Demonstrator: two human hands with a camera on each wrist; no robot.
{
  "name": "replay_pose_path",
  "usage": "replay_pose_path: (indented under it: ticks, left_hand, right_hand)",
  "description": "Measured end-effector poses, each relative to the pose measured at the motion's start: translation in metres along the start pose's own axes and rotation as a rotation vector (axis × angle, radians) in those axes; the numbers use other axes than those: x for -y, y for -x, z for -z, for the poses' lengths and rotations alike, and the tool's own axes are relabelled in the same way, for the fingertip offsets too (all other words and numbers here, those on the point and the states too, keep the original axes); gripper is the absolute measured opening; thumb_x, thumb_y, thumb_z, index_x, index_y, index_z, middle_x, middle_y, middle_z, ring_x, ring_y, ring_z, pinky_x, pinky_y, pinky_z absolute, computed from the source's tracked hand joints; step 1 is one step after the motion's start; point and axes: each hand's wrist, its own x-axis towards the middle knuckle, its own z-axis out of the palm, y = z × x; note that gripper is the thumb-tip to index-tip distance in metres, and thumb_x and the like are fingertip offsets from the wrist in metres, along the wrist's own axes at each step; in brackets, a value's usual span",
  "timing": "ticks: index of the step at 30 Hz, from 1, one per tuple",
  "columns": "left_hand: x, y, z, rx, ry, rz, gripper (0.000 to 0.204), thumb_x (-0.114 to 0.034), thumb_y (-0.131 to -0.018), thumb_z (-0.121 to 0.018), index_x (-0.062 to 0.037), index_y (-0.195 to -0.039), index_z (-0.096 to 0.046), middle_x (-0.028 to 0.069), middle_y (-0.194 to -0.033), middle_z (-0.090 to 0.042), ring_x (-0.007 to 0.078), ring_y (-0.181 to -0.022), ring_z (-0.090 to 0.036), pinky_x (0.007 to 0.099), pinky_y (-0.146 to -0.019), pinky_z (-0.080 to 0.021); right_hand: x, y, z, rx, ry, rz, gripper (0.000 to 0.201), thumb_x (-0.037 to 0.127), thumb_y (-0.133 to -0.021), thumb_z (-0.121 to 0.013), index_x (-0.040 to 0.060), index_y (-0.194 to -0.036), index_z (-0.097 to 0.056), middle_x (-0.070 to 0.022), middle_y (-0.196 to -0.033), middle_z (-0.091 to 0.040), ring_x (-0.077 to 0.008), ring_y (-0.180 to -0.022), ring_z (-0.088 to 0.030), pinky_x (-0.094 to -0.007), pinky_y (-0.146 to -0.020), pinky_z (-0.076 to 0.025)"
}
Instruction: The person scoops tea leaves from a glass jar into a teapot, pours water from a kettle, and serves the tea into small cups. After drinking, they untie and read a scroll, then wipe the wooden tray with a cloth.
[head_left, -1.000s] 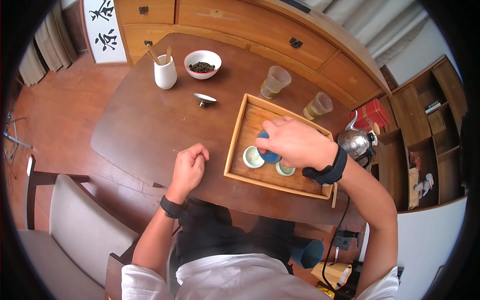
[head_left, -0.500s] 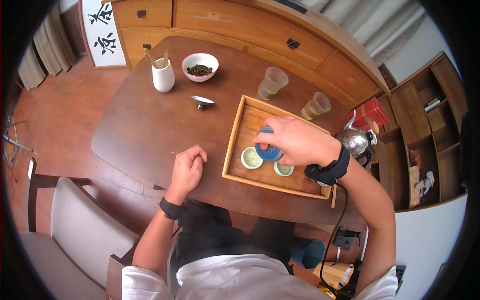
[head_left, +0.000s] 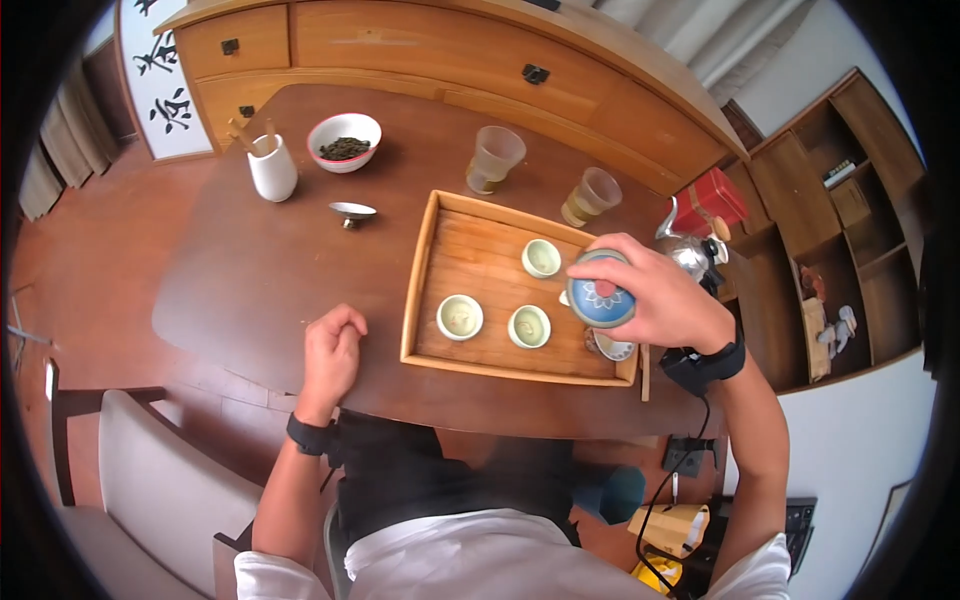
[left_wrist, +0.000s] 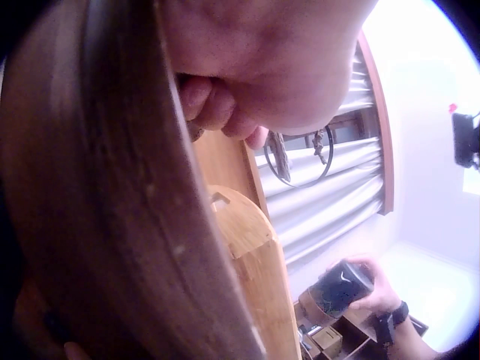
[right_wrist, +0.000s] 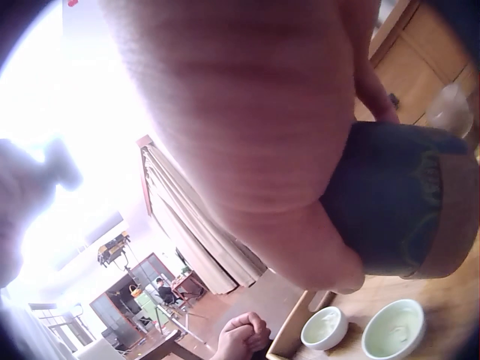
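My right hand (head_left: 665,295) grips a blue lidded pot (head_left: 600,300) above the right part of the wooden tray (head_left: 413,290); a finger lies across the lid beside its reddish knob. In the right wrist view the pot (right_wrist: 390,199) is tilted, its underside hidden from the head view. Three small pale green cups, one at left (head_left: 460,317), one at front (head_left: 529,327) and one behind (head_left: 541,258), stand in the tray with liquid in them. My left hand (head_left: 332,352) rests at the table's near edge, fingers loosely curled around nothing.
A small patterned dish (head_left: 614,348) sits in the tray's right corner. Two glasses (head_left: 497,155) (head_left: 591,195) stand behind the tray, a metal kettle (head_left: 688,255) to its right. Further left are a bowl of dark leaves (head_left: 345,143), a white tool holder (head_left: 273,172) and a small metal piece (head_left: 352,212).
My right hand has moved the blue pot rightward, away from the cups, uncovering the rear one. The head view has shifted. My left hand stays at the table's edge.
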Motion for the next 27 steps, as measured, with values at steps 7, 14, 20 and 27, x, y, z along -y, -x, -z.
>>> replay_pose_path:
  ticks: [7,14,20,27]
  left_hand:
    - [0.001,-0.001,-0.002,-0.008,0.003,0.004,0.015,0.006,-0.081,-0.044,0.0002,-0.074,-0.056,0.0051,-0.061,-0.050,0.0118,-0.058,-0.048,0.0274,-0.055,-0.039]
    - [-0.002,0.000,-0.001,0.005,-0.013,0.007,0.015,0.006,-0.081,-0.044,0.0003,-0.074,-0.057,0.0050,-0.061,-0.050,0.0117,-0.058,-0.048,0.0274,-0.055,-0.038]
    - [-0.004,0.000,0.000,-0.001,-0.031,-0.001,0.015,0.006,-0.081,-0.044,0.0007,-0.074,-0.056,0.0052,-0.060,-0.050,0.0117,-0.058,-0.048,0.0274,-0.055,-0.038]
    - [-0.003,-0.001,0.000,0.005,-0.014,0.005,0.015,0.006,-0.081,-0.044,0.0008,-0.074,-0.056,0.0055,-0.060,-0.050,0.0118,-0.058,-0.048,0.0279,-0.055,-0.038]
  right_hand:
    - [-0.035,0.061,0.010,0.024,0.164,-0.113,0.057,0.011,-0.066,-0.080,0.0151,-0.120,-0.061,-0.0115,-0.114,-0.056,-0.0340,-0.101,-0.061,-0.0403,-0.086,-0.050]
    - [-0.053,0.078,-0.004,0.118,0.263,-0.110,0.056,0.013,-0.065,-0.079,0.0145,-0.117,-0.061,-0.0145,-0.113,-0.057,-0.0374,-0.099,-0.061,-0.0420,-0.086,-0.051]
    - [-0.048,0.073,-0.006,0.158,0.353,-0.113,0.049,0.014,-0.066,-0.078,0.0137,-0.113,-0.061,-0.0148,-0.110,-0.057,-0.0369,-0.100,-0.061,-0.0430,-0.085,-0.051]
    - [-0.049,0.069,-0.004,0.168,0.350,-0.111,0.046,0.015,-0.067,-0.078,0.0142,-0.110,-0.062,-0.0131,-0.108,-0.057,-0.0366,-0.098,-0.061,-0.0427,-0.085,-0.051]
